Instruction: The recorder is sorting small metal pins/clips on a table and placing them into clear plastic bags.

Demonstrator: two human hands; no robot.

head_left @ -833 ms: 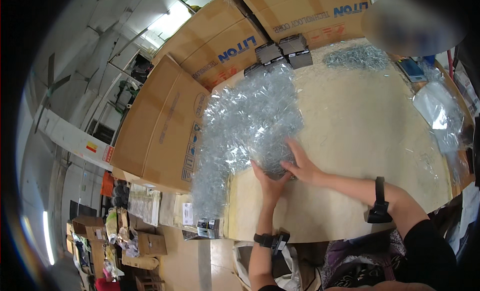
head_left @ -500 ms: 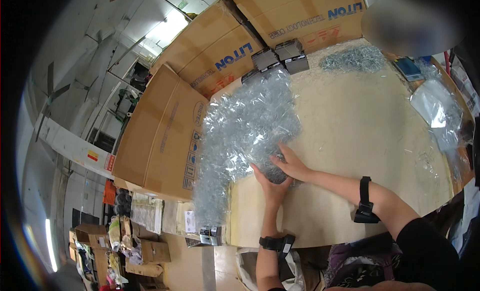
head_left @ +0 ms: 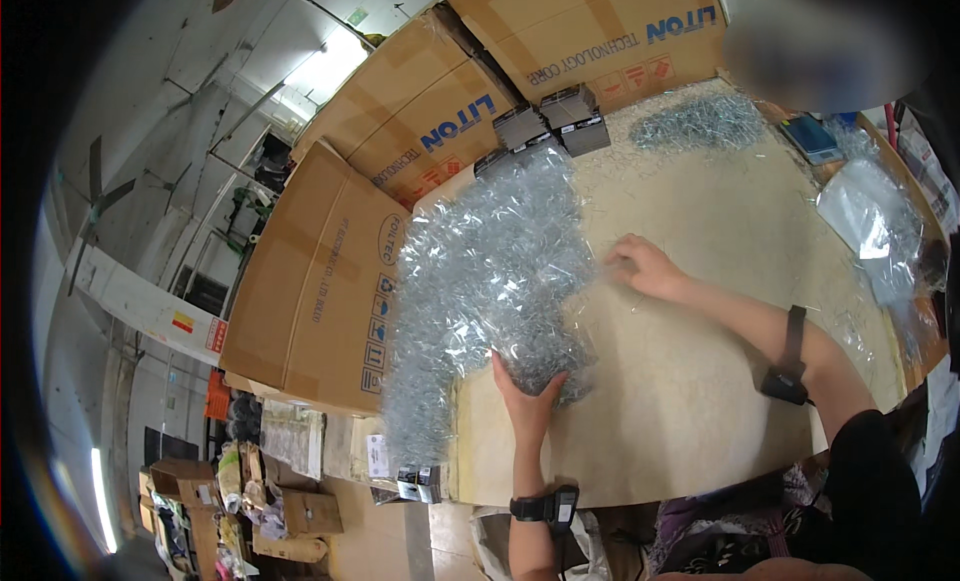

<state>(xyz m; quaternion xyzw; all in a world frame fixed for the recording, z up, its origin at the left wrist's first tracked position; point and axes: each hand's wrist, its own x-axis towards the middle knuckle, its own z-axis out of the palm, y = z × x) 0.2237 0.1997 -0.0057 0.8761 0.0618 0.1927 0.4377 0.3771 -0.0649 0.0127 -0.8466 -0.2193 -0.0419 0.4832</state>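
A big heap of glossy silver shredded film [head_left: 490, 251] lies on the pale tabletop [head_left: 690, 381]. At its near end my left hand [head_left: 525, 396] is wrapped round a loose clump of the shred, thumb on the right side and fingers on the left; the fingertips are partly buried. My right hand [head_left: 648, 268] hovers just right of the heap, apart from it. Its fingers are curled in toward the thumb, and whatever they pinch is too small to make out. Stray strands lie between this hand and the heap.
Tall cardboard boxes [head_left: 310, 271] wall the left and far sides. Dark packs [head_left: 572, 121] are stacked behind the heap. A smaller shred pile [head_left: 700, 121], a blue device [head_left: 812, 138] and clear plastic bags [head_left: 868, 206] lie far right. Another pack [head_left: 419, 483] sits at the near left corner.
My right hand has left the clump and moved up and to the right, its fingers curling in. My left hand stays at the clump, which looks looser and more spread out.
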